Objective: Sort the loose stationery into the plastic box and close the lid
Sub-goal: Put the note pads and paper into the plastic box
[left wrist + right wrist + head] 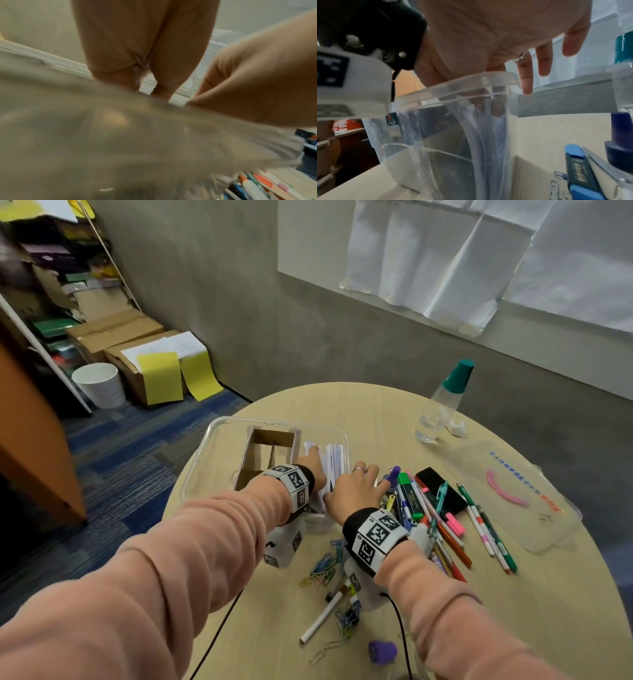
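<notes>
Paper [334, 465] was boxed [219, 440], left hand [313, 470] on it, right hand [356, 491] spread; pens [442, 515] at 3 o'clock, lid [513, 491] remained.

An office — carpet tiles [130, 453], cardboard boxes [116, 333], papered window [462, 258].

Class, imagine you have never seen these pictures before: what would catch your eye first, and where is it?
First, both hands at the clear plastic box on the round table: the left hand reaches inside among white papers, the right hand is at its rim. Next, the bright heap of pens and markers to the right, with the box lid beyond it.
</notes>
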Demonstrator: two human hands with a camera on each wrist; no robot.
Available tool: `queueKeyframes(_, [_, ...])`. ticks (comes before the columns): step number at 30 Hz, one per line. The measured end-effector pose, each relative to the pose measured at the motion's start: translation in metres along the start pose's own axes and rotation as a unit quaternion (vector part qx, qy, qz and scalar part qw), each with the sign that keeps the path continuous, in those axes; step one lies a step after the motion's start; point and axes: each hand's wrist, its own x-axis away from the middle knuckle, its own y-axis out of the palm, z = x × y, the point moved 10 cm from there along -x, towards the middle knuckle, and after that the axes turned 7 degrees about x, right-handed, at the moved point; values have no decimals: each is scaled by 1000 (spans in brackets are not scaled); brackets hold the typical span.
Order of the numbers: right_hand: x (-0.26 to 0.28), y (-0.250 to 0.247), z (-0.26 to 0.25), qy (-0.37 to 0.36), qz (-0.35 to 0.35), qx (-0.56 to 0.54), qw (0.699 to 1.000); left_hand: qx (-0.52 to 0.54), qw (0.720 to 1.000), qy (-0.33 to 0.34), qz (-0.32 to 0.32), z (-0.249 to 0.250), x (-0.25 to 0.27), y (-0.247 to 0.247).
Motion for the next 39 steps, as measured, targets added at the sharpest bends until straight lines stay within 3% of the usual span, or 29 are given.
queueKeyframes(4, [7, -8, -2, -16, 51, -30, 998, 25, 999, -20, -3, 0, -1, 1])
queueKeyframes(8, [16, -13, -16, -77, 90, -3, 993, -59, 998, -5, -30, 2, -3, 3])
queueKeyframes(12, [18, -17, -20, -90, 96, -9, 991, -115, 992, -25, -45, -8, -1, -4])
queueKeyframes(16, [17, -21, -19, -105, 101, -33, 989, 31, 985, -63, -155, -9, 4, 13])
queueKeyframes(19, [25, -30, -18, -129, 138, -80, 979, 18, 980, -84, -179, -10, -2, 16])
queueKeyframes(24, [33, -30, -23, -155, 113, -59, 980, -119, 977, -72, -161, -10, -4, 24])
queueKeyframes(26, [31, -22, -21, -155, 83, -29, 984, -130, 963, -97, -214, -21, 4, 40])
queueKeyframes(29, [20, -6, -5, -122, -13, 32, 992, -50, 952, -87, -288, -15, 15, 47])
queueKeyframes(32, [14, -4, -1, -116, -50, 48, 991, -7, 967, -69, -247, 0, 9, 29])
queueKeyframes(35, [12, -10, -5, -99, -28, 36, 994, -2, 986, -6, -169, 15, 2, 9])
queueKeyframes(39, [13, -6, -8, -109, -44, 22, 993, -56, 982, 10, -178, 8, 9, 22])
